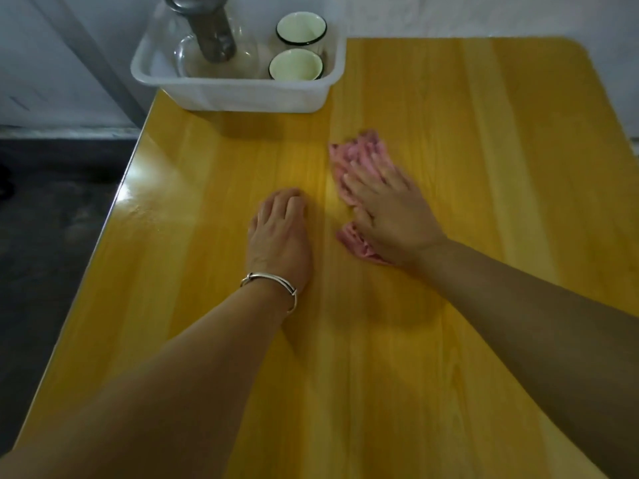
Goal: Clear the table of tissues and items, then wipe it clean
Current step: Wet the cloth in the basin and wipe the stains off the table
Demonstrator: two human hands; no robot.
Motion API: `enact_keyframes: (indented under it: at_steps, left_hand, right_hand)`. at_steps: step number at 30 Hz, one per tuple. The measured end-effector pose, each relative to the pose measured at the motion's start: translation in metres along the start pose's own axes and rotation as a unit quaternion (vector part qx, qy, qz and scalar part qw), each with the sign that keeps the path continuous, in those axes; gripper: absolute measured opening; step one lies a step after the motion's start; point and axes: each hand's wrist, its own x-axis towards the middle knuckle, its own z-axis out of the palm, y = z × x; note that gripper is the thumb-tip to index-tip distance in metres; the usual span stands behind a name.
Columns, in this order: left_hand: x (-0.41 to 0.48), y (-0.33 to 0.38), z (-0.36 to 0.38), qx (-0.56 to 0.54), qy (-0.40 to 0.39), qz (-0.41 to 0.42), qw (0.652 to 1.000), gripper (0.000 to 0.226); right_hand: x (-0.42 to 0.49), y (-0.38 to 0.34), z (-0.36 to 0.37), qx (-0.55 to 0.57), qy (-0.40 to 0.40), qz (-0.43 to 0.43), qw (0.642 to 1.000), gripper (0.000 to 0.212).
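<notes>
right hand, fingers spread, presses a pink cloth flat to wipe the yellow table; left hand, fingers together and empty, braces alongside.

Dim, even indoor light; glare streaks the table's left edge. Soft shadows lie beneath both forearms. The pink cloth is motion-blurred; wide-angle distortion bends the frame edges.

Glossy yellow wood table — fluffy pink cloth, translucent plastic tub.
</notes>
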Motion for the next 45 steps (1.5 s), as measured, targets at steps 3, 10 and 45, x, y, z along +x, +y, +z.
enact_keyframes:
  at_steps: [3, 10, 45]
  left_hand:
    - [-0.006, -0.002, -0.003, 0.02, -0.012, -0.003, 1.0, 0.036]
    - [-0.024, -0.017, -0.015, 0.005, -0.029, 0.014, 0.999, 0.034]
    - [-0.051, -0.134, -0.067, 0.047, -0.004, -0.048, 0.998, 0.032]
  right_hand:
    - [-0.021, 0.023, -0.005, -0.01, 0.024, 0.208, 0.978, 0.056]
    - [-0.016, -0.022, 0.004, -0.039, 0.005, 0.297, 0.954, 0.06]
    - [0.044, -0.12, 0.032, -0.041, 0.031, 0.217, 0.975, 0.059]
